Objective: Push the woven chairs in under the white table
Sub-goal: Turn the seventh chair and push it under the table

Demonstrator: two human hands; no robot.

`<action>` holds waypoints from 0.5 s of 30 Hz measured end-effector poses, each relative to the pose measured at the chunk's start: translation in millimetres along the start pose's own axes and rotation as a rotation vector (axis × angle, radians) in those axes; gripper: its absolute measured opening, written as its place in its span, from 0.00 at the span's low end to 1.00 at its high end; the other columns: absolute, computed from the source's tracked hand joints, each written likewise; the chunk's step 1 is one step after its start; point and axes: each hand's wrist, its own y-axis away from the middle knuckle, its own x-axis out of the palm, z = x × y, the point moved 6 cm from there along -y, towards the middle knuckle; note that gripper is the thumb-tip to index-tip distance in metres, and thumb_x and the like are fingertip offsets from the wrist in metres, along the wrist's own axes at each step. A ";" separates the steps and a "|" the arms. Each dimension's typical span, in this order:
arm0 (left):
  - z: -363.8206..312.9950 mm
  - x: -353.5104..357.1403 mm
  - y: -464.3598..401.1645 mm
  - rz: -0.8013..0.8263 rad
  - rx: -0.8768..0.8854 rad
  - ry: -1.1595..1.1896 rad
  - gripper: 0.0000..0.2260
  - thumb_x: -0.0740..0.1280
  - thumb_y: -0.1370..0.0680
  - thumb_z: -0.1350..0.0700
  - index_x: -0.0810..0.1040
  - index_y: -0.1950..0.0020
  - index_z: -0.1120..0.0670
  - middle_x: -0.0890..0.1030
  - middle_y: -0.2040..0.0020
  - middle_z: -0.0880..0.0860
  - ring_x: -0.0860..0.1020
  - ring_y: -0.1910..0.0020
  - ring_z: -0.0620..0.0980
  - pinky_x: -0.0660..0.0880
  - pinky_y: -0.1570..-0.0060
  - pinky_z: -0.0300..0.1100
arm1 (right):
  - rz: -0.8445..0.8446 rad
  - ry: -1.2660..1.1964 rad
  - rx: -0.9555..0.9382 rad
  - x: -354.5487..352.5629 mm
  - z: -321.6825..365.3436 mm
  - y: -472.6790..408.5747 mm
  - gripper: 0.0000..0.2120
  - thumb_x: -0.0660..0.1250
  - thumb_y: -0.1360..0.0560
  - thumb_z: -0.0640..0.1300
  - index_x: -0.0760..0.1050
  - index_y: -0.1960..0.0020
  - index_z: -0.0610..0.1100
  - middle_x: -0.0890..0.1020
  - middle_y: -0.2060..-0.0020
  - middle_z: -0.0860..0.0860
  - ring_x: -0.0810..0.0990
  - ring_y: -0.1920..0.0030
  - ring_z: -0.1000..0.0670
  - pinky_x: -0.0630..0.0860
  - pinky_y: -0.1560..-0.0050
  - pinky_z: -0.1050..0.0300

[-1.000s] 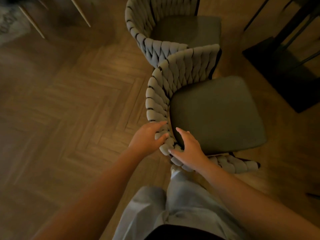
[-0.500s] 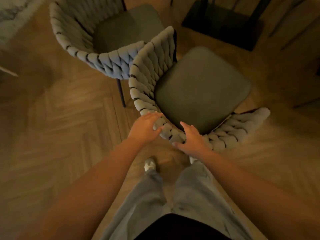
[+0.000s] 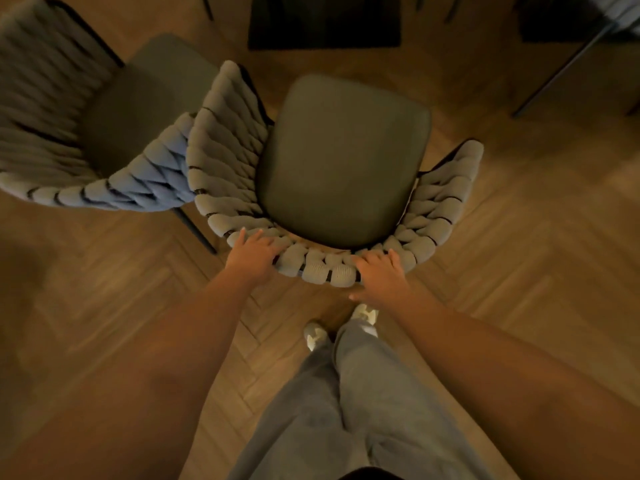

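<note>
Since a moment ago the grey woven-rope chair with the dark padded seat swings round so its curved back faces the person, touching a second woven chair on its left. Left hand and right hand both grip the chunky braided back rim over herringbone wood floor. No tabletop visible; dark bases up top are blurry.

Woven chair now squarer, hands farther apart.

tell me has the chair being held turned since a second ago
Yes. The held chair has swung round: its seat front, earlier angled off to the right, now points toward the black base on the floor ahead.
</note>
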 end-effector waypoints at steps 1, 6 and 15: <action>4.2 -1.1 -3.1 0.005 -0.008 -0.044 0.25 0.62 0.21 0.55 0.60 0.25 0.42 0.63 0.24 0.49 0.53 0.23 0.55 0.43 0.26 0.61 | -0.015 0.044 0.017 -2.5 -1.7 -1.2 0.26 0.64 0.24 0.53 0.63 0.29 0.49 0.69 0.32 0.48 0.65 0.30 0.44 0.47 0.26 0.42; 13.7 -7.2 -12.1 0.037 -0.015 -0.154 0.20 0.63 0.21 0.56 0.66 0.30 0.43 0.70 0.29 0.50 0.60 0.26 0.56 0.46 0.27 0.65 | -0.020 0.128 0.010 -15.5 -6.1 -0.6 0.17 0.60 0.21 0.46 0.68 0.33 0.49 0.73 0.38 0.46 0.70 0.36 0.42 0.51 0.28 0.40; -39.9 -46.2 -54.9 0.029 0.109 -0.105 0.18 0.61 0.20 0.57 0.67 0.32 0.43 0.73 0.33 0.48 0.65 0.29 0.54 0.45 0.28 0.65 | 0.021 0.306 0.010 -56.1 -87.6 -18.4 0.14 0.61 0.22 0.49 0.72 0.37 0.52 0.75 0.40 0.49 0.74 0.40 0.44 0.59 0.33 0.42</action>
